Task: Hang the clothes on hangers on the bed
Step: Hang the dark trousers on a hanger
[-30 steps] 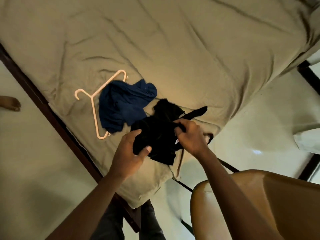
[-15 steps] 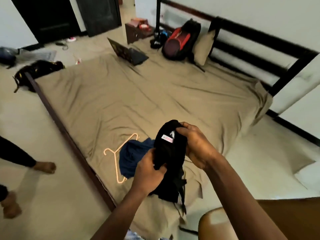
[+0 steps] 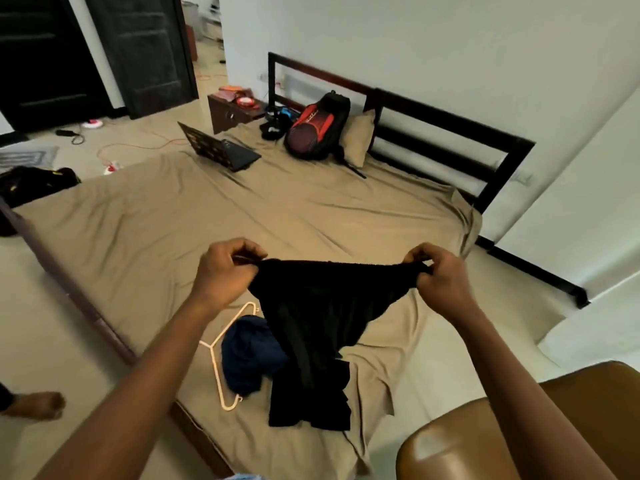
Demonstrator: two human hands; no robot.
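Black fabric garment (image 3: 311,323), centre of the frame, held up by its top edge and stretched wide above the bed; its lower part hangs down and lies crumpled on the sheet at lower centre. The left hand (image 3: 225,271) pinches the garment's left corner, fingers curled over the cloth; the right hand (image 3: 440,278) pinches the right corner in the same way (each grip is clenched on the fabric, thumb against fingertips). Just left of the hanging cloth lies a bunched dark blue garment (image 3: 249,355), its right edge hidden behind the black one. It rests across a pale plastic clothes hanger (image 3: 215,370), which lies flat on the sheet near the bed's edge at lower left of centre. Both lie on the wide bed with a wrinkled tan sheet (image 3: 138,237). At the upper centre of the bed stand an open black laptop (image 3: 221,152), a red-and-black backpack (image 3: 315,129) and a tan pillow (image 3: 356,138), the latter two propped against the dark slatted headboard (image 3: 450,126). A glossy brown chair back (image 3: 485,445) fills the lower right corner; a bare foot of another person (image 3: 38,405) shows on the pale floor at lower left.
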